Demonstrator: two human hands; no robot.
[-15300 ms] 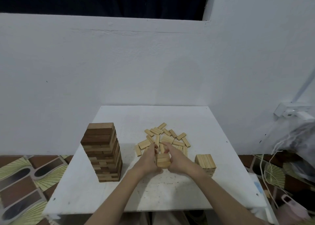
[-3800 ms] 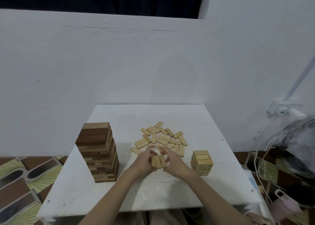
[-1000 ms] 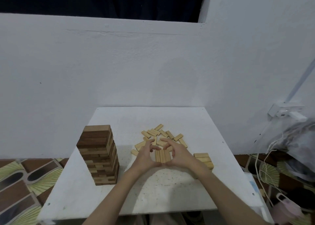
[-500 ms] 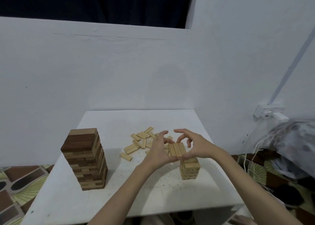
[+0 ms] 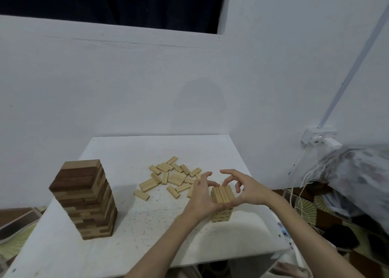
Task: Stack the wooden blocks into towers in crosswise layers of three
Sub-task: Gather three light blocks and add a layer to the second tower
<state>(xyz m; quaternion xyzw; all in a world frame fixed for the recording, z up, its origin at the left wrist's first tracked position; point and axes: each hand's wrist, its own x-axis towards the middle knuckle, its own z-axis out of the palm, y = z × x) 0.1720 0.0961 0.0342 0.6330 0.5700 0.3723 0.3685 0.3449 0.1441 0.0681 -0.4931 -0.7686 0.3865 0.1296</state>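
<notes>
While both hands close in from either side, a layer of three pale blocks [image 5: 223, 194] sits on top of the small pale tower [image 5: 222, 213] near the right front of the white table [image 5: 147, 235]. Those three blocks lie flat, side by side, with their long axes running away from the person toward the wall. The left hand [image 5: 202, 195] presses its palm and thumb side against the layer's left edge, with its fingers curled loosely above the blocks and slightly spread. The right hand [image 5: 248, 190] cups the layer's right edge, thumb and forefinger arched apart over the top. Whether the fingertips themselves touch wood cannot be told. Behind the hands, loose blocks [image 5: 172, 177] lie scattered flat, pointing many ways. Well apart to the left stands a tall darker tower [image 5: 84, 199], upright, its layers crossing.
</notes>
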